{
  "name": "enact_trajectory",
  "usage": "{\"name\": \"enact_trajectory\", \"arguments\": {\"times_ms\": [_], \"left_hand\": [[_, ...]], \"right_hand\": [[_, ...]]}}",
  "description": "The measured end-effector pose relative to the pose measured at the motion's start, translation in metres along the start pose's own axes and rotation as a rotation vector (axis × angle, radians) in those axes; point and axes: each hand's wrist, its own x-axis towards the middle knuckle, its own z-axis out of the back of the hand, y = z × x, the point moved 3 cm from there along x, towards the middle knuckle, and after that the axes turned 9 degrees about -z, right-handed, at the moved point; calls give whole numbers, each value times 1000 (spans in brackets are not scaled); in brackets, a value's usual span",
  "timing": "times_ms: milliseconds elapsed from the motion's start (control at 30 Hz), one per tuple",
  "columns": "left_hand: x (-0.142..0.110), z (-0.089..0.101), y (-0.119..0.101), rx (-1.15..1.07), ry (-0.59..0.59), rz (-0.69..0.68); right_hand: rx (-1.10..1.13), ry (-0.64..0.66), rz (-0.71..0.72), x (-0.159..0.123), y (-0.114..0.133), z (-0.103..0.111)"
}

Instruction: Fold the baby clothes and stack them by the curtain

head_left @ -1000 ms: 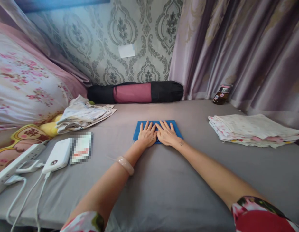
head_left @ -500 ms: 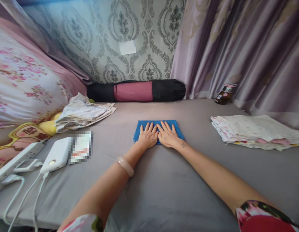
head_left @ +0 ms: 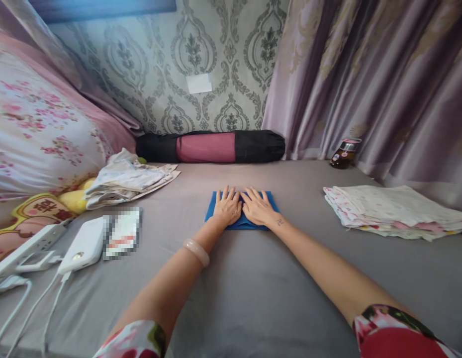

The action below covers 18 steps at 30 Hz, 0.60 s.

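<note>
Left hand (head_left: 228, 208) and right hand (head_left: 256, 207) lie open on blue cloth (head_left: 245, 224), bare grey sheet (head_left: 260, 278) around its edges.

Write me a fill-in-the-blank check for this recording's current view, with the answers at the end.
The left hand and right hand rest on a folded cloth coloured ____.
The bangle is on the same side as the ____ hand.
The bottle stands near the hanging ____.
The power strip is on the person's ____ side.

Missing words: blue; left; curtain; left.
</note>
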Motion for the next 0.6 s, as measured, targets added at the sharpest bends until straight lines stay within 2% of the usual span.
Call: {"name": "enact_trajectory", "arguments": {"times_ms": [167, 600], "left_hand": [[-2, -14, 1, -21, 73, -7], [3, -12, 1, -82, 219, 29]], "right_hand": [[23, 48, -15, 0, -4, -17], [36, 123, -42, 6, -5, -21]]}}
